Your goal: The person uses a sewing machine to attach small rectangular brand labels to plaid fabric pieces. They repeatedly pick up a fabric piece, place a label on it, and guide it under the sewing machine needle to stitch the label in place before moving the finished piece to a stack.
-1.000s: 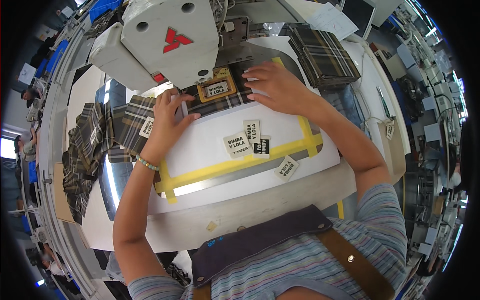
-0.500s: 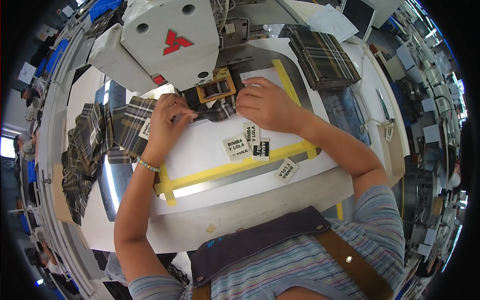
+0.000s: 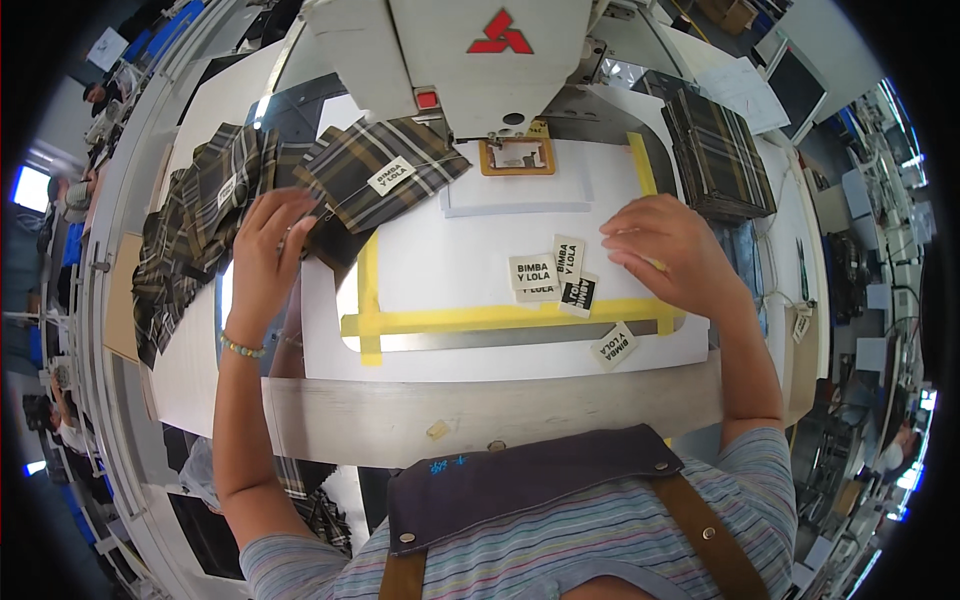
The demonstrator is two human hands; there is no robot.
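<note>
My left hand (image 3: pixel 270 240) pinches a dark plaid fabric piece (image 3: pixel 340 240) at the left of the work area, beside a flat plaid piece bearing a white printed label (image 3: pixel 391 176) and a rumpled plaid pile (image 3: pixel 165 280). My right hand (image 3: pixel 655 250) is open, fingers slightly curled, over the white board near the yellow tape. Just left of it lie several loose printed labels (image 3: pixel 533 271), white and black. A small orange clamp frame (image 3: pixel 518 170) sits under the white sewing machine head (image 3: pixel 450 50), with no plaid fabric in it.
A stack of folded plaid cloth (image 3: pixel 717 160) lies at the back right, with papers (image 3: pixel 740 95) behind it. Scissors (image 3: pixel 803 265) lie along the right edge. The table's front edge (image 3: pixel 530 405) runs before my body. Other people and workstations line both sides.
The plaid piece that was under the clamp frame has been drawn out to the left with my left hand. My right hand has pulled back rightward and opened. The view has shifted.
</note>
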